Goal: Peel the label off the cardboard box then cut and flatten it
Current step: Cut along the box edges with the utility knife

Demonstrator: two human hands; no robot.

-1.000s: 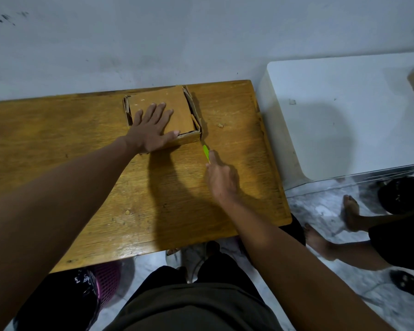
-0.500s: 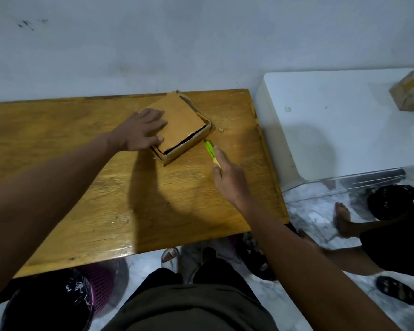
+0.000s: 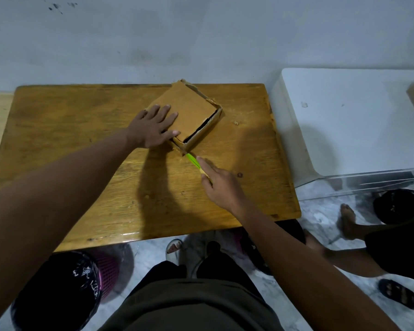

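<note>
The cardboard box (image 3: pixel 189 111) lies low and turned cornerwise at the far edge of the wooden table (image 3: pixel 81 144), its top flap sunk inside the walls with a dark gap along the near side. The left hand (image 3: pixel 153 126) presses flat on the box's left part, fingers straight and spread. At the box's nearest corner the tip of a green cutter (image 3: pixel 193 161) meets the cardboard; the right hand (image 3: pixel 221 185) grips its handle, index finger stretched along it. Right of the table stands a white surface (image 3: pixel 356 120).
</note>
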